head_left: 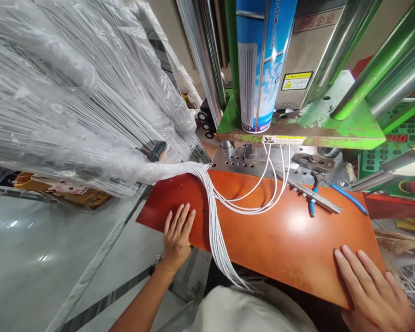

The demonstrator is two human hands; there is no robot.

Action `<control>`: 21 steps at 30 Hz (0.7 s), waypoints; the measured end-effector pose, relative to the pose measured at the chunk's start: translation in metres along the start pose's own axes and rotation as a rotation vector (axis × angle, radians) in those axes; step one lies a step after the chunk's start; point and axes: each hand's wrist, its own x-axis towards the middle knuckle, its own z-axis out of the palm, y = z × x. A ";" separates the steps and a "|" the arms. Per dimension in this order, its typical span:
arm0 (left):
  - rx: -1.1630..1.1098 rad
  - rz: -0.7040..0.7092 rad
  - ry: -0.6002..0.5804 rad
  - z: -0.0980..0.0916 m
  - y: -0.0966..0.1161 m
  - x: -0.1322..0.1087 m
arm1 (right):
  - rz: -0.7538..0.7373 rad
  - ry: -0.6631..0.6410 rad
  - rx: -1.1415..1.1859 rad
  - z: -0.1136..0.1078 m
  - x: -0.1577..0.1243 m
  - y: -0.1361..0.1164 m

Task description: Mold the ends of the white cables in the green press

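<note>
Left hand (177, 233) open, palm down on orange board (290, 249), fingers apart, just beside the white wire bundle (214, 226), not gripping it. Wires lie across the board, loops running toward the steel die plate (235, 161), seemingly under the green press bed (297, 133). Right hand (370, 288) open, flat on the board's near corner. Blue-handled pliers (311, 203) lie beyond.

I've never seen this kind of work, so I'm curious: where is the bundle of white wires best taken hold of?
Take the bundle of white wires where it crosses the near part of the orange board, coming from above, beside the left hand. There the strands lie tightly together; further along, they fan out into loose loops.
</note>
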 end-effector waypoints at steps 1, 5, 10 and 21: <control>-0.016 -0.003 0.007 0.001 0.000 -0.001 | -0.001 -0.002 -0.002 -0.003 0.002 -0.004; -0.090 -0.026 0.031 0.005 0.002 0.001 | -0.018 -0.009 -0.003 -0.012 0.009 -0.010; -0.145 -0.104 0.050 0.000 0.015 -0.003 | -0.096 0.095 0.132 -0.019 0.002 -0.031; -1.282 -0.789 -0.076 -0.019 0.126 -0.045 | -0.001 -0.541 1.118 0.049 0.026 -0.176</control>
